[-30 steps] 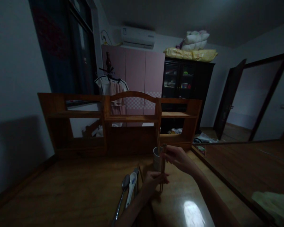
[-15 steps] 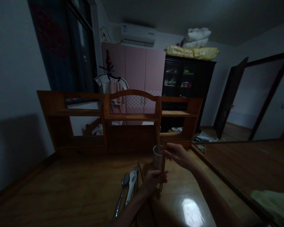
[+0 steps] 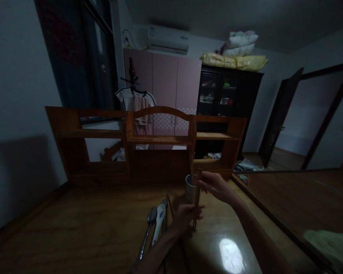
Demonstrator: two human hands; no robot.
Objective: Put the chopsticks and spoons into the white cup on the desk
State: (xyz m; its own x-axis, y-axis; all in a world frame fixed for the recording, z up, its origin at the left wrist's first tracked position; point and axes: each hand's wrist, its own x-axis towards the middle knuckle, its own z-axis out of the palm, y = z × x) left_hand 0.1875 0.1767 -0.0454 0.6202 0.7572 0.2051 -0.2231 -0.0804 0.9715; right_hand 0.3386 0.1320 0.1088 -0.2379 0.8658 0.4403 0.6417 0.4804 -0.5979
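Note:
My right hand (image 3: 214, 185) pinches the top of a pair of wooden chopsticks (image 3: 197, 198) held upright beside a white cup (image 3: 190, 189). My left hand (image 3: 188, 215) is closed round the lower part of the same chopsticks, just above the wooden desk (image 3: 88, 228). Another chopstick stands in the cup. A metal spoon (image 3: 148, 228) and a white ceramic spoon (image 3: 159, 222) lie on the desk left of my left hand.
A wooden shelf unit (image 3: 148, 144) stands along the back of the desk. A second wooden surface (image 3: 303, 198) lies to the right with a pale cloth (image 3: 328, 247) on it. Behind are a pink wardrobe, a dark cabinet and an open door.
Both hands have stayed on the chopsticks and risen slightly; the view has shifted a little to the left and down.

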